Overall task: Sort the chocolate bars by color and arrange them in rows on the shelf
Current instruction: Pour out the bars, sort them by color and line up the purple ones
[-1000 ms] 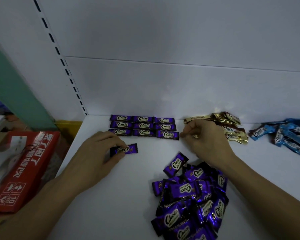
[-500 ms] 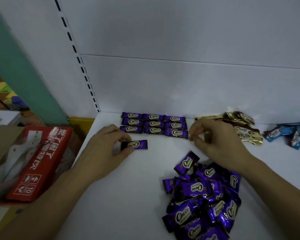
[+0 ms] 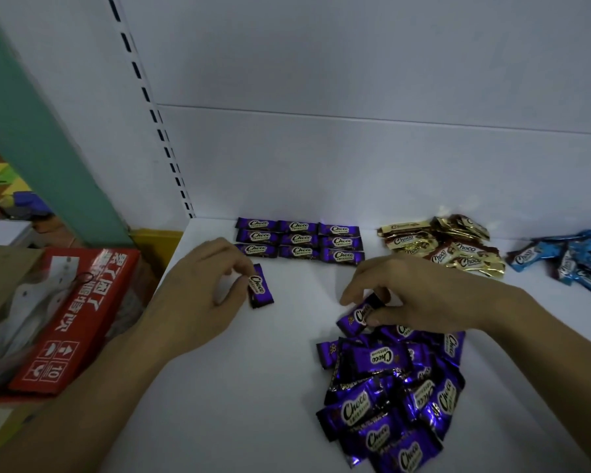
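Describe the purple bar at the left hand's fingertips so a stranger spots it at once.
On the white shelf, find the three-by-three block of purple bars by the back wall. In front of its left end lies a single purple bar, touched by the left hand. Unlike the block's bars it points front to back, clear of the loose purple pile.

Left hand (image 3: 198, 295) pinches one purple bar (image 3: 260, 290) at frame centre; right hand (image 3: 420, 295) pinches another purple bar (image 3: 357, 315) above the purple pile (image 3: 396, 397); nine-bar grid (image 3: 299, 242) behind on shelf (image 3: 253, 387).
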Motion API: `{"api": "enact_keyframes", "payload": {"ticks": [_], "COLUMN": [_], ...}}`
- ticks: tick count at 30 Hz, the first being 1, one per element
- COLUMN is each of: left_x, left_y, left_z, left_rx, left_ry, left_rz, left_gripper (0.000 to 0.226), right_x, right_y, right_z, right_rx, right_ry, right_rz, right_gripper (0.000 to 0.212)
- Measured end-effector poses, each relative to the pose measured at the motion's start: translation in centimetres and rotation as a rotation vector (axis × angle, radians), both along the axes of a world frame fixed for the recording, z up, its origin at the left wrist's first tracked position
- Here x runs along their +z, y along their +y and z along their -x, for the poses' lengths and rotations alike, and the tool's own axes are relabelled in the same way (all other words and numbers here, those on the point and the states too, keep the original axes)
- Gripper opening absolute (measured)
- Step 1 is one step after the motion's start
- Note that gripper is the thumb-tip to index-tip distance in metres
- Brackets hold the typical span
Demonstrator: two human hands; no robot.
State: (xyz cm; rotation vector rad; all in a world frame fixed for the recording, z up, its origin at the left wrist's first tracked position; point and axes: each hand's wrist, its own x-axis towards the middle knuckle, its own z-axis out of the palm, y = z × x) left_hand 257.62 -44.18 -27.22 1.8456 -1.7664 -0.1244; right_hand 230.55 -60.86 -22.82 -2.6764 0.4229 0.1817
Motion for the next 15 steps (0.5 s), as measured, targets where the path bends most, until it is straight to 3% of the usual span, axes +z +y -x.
{"api": "enact_keyframes", "payload": {"ticks": [3,6,15], "left_x": [-0.6,-1.1,-1.2], "left_y": [-0.3,-0.5,-1.2], "left_z": [-0.6,-0.8,-0.1], "left_rx": [-0.111,-0.120,0.013], "left_ry": [-0.051,-0.051,-0.066], "left_rz": [-0.032,-0.070,0.008], "left_gripper": [0.024,0.023,0.011], "right_x": [0.1,0.1,-1.9], "right_y": [-0.1,-0.1,2.0], "right_z": [-0.2,-0.8,-4.5], "right_rx": [-0.013,-0.035,-0.103], "right_ry": [0.013,-0.007,-0.277], "right_rz": [-0.016,0.007,0.217], "right_gripper": [0.041,0.042,0.007]}}
